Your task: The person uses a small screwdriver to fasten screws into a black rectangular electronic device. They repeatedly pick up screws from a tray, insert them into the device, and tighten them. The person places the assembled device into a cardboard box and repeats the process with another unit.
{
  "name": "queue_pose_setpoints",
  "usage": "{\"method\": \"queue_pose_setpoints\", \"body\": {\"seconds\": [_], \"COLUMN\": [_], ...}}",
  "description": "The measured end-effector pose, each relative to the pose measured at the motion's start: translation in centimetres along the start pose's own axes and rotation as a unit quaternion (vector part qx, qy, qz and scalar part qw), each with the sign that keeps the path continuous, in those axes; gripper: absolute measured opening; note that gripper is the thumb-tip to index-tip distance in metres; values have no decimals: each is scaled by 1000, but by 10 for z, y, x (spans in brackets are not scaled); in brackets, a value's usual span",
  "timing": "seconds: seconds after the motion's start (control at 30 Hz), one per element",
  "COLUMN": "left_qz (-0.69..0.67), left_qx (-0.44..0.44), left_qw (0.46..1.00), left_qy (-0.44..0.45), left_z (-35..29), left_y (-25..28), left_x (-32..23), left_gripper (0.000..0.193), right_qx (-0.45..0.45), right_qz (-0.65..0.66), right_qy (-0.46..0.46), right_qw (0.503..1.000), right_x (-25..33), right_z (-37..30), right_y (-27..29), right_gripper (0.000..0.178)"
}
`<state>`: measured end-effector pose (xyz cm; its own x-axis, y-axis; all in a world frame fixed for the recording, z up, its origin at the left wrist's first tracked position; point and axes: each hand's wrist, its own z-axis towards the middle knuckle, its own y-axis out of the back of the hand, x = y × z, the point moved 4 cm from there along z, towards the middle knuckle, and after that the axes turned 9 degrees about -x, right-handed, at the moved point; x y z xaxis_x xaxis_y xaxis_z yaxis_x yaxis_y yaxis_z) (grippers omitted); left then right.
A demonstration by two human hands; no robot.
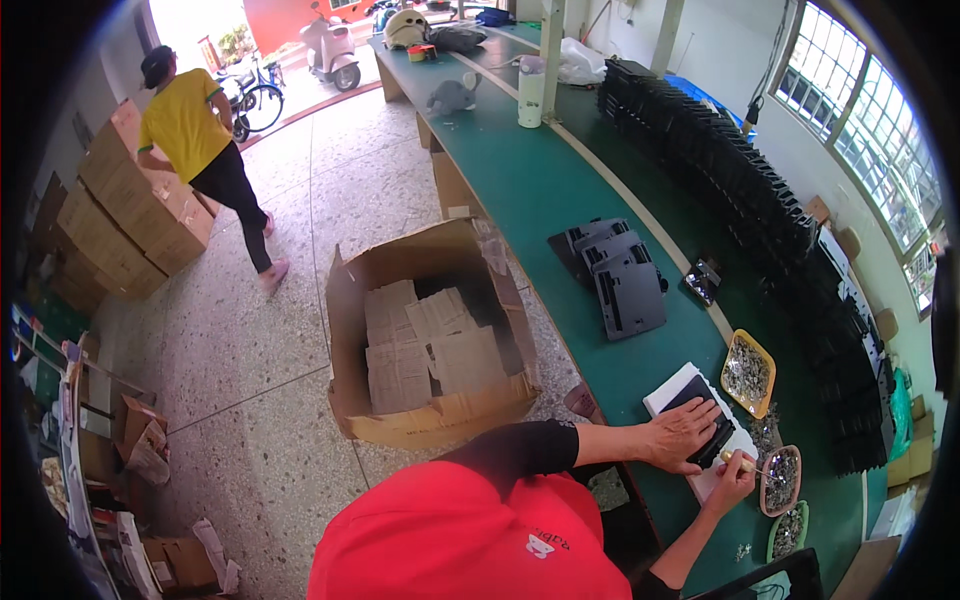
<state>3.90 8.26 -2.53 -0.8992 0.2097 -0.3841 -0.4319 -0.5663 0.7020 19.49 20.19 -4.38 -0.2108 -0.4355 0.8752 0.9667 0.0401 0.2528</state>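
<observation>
My left hand (684,436) lies flat with fingers stretched over a black plastic panel (686,394), which rests on a white foam block (656,402) on the green bench. In my right hand (732,486) is a screwdriver (738,461) with a pale handle, gripped close beside the panel's right end. Its thin shaft points right, toward a pink basket (798,482) of small metal parts. A yellow basket (771,384) and a green basket (804,518) hold similar small parts. My fingers and palm cover much of the panel.
Several dark panels (632,298) lie overlapped farther along the green workbench (510,185). A long row of black parts (745,170) lines its right side. Left of the bench stands an open carton (430,432) with cardboard pieces inside. A person in yellow (188,125) walks near stacked boxes (120,215).
</observation>
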Motion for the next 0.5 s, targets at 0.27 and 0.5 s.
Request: {"method": "queue_pose_setpoints", "body": {"seconds": [0.27,0.5], "left_qz": [-2,2], "left_qx": [-16,-29], "left_qw": [1000,1000], "left_qy": [-3,-7], "left_z": [1,0], "left_y": [-3,-8], "left_x": [0,2], "left_gripper": [79,80], "right_qx": [-2,-2], "right_qz": [-10,-20], "right_qy": [-7,-10], "right_qw": [1000,1000], "right_x": [1,6], "right_z": [-1,-2], "right_y": [2,2], "right_gripper": [19,20]}}
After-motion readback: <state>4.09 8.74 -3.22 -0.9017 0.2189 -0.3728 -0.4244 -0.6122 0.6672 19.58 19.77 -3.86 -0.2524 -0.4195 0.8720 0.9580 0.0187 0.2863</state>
